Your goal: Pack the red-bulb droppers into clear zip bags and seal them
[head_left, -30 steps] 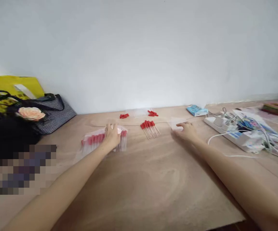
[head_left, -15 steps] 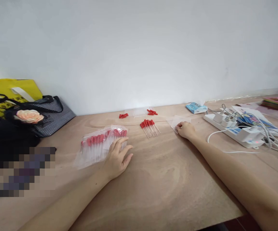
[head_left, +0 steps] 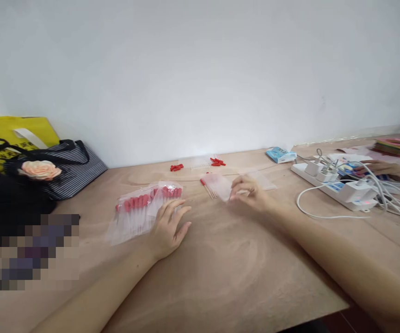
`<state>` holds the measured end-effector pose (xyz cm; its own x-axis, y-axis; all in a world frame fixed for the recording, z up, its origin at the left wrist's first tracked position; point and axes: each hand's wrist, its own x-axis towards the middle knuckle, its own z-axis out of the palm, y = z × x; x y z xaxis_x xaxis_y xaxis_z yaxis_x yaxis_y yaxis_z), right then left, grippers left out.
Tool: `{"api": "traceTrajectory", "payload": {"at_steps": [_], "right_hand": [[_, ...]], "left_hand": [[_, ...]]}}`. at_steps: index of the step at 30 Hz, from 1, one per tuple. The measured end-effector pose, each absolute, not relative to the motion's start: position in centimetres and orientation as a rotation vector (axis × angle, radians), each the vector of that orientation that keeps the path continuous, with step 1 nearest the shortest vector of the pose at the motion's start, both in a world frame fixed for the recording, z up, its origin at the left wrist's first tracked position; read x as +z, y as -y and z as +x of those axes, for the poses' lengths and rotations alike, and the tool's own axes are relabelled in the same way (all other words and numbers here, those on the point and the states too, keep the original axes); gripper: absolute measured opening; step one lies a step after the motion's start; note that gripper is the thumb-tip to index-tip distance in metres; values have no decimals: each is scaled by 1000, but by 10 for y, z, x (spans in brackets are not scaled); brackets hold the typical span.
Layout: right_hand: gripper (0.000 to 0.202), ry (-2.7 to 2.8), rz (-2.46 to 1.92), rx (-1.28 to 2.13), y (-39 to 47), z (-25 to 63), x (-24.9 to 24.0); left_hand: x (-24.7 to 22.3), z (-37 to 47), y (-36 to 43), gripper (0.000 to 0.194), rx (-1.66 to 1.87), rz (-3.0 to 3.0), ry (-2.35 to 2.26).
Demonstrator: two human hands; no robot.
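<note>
Clear bag in right hand; filled bags beside left hand

Right hand [head_left: 250, 194]: fingers bent and drawn together in a pinch, slightly blurred. A clear bag [head_left: 219, 185] is held by its near right side, apparently so that its body is left spread and flat. The red-tipped sticks [head_left: 202, 182] are partly covered by it; whether any are inside cannot be told. They are laid side by side with red ends away from the person, perhaps so that they are kept aligned.

Left hand [head_left: 168, 229]: half open, fingers parted and loosely curved, nothing gripped. It is placed at the right edge of the filled bags [head_left: 137, 208], whose red tips all face the wall; contact cannot be told for certain. The bags are overlapped, probably to save room.

Flat bag [head_left: 265, 180]: spread just beyond the right hand, seemingly kept within reach.

Rear of table [head_left: 220, 268]: two clusters of red pieces [head_left: 218, 162] are set apart by clear sheeting [head_left: 200, 162].

Right side: a blue packet [head_left: 279, 155], a power strip [head_left: 335, 188] with cables, and another person's hand [head_left: 382, 169] beyond them.
</note>
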<state>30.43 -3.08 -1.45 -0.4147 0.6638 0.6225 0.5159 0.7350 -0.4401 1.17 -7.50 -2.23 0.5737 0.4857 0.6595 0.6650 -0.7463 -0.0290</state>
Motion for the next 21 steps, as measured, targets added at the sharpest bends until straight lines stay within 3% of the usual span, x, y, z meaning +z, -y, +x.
{"api": "traceTrajectory", "payload": {"at_steps": [4, 8, 11, 15, 21], "right_hand": [[21, 2466, -502, 495, 60, 268, -7], [20, 2648, -346, 688, 63, 256, -12], [20, 2597, -373, 774, 59, 262, -14], [24, 2296, -735, 720, 58, 285, -16], [29, 2251, -884, 651, 69, 307, -28]], "left_hand": [[-16, 11, 83, 40, -1047, -2603, 621], [-10, 11, 91, 35, -976, -2652, 495], [-5, 15, 93, 38, -594, -2905, 667], [-3, 21, 96, 48, -125, -3081, 1083], [-12, 32, 107, 49, -195, -3008, 1385]]}}
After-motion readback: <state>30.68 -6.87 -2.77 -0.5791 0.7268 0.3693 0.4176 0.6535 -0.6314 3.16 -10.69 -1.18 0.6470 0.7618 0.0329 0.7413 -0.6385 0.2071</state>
